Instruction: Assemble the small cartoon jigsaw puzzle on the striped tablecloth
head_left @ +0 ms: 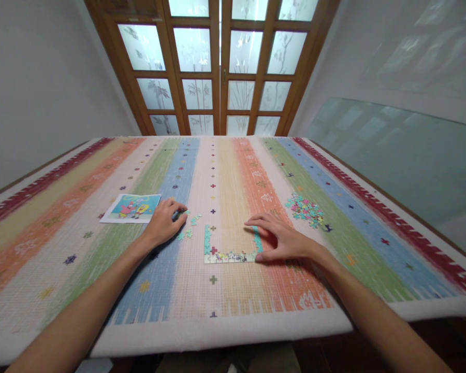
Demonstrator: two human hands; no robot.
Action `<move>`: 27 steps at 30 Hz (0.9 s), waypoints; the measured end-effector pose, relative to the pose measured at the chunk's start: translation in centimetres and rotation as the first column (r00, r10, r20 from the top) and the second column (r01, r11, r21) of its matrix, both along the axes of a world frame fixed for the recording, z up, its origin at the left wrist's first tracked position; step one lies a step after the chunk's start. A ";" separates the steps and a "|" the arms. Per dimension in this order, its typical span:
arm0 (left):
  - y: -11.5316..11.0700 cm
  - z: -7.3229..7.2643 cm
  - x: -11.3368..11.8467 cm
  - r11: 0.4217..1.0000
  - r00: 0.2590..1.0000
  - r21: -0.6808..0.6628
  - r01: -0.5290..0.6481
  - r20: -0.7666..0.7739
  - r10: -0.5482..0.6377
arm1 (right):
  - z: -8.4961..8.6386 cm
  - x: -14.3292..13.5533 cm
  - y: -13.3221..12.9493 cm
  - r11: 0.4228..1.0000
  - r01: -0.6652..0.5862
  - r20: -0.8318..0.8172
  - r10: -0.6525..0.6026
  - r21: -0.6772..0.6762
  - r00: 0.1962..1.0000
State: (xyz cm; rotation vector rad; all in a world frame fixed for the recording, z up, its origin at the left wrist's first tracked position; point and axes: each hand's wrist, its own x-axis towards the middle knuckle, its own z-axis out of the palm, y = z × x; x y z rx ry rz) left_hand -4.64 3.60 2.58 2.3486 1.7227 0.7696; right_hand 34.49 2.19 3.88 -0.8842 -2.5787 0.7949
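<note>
Both bare forearms [97, 285] are cut off low in view, over a surface [233, 295] spread with striped, multicoloured cloth. On it lies a U-shaped teal-and-cream cardboard puzzle border [230, 258], open at the far side. The right hand [281, 238] hides part of its right strip; that grip is released, fingers spread. Left of the border are loose teal puzzle pieces [194, 221]. The left hand [165, 220] curls beside them, a piece at its fingertips; whether its grip pinches it, I cannot tell. It overlaps a white-bordered paper cartoon print [135, 208]. To the right sits a multicoloured puzzle-piece heap [306, 210], single shapes indistinct.
</note>
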 end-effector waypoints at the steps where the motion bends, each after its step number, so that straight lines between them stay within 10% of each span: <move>1: -0.1 0.1 0.1 1.000 1.000 0.002 0.000 0.015 0.000 | 0.0 0.0 0.0 1.000 -0.003 0.001 0.003 0.001 1.000; 11: -2.3 1.6 3.6 0.993 0.943 -0.072 0.089 0.327 -0.061 | 0.0 0.0 0.0 1.000 0.023 0.006 -0.023 0.000 1.000; 27: -2.8 0.5 5.4 0.965 0.955 0.028 0.260 0.137 -0.261 | 0.1 -0.2 0.0 1.000 0.003 0.027 -0.004 0.008 1.000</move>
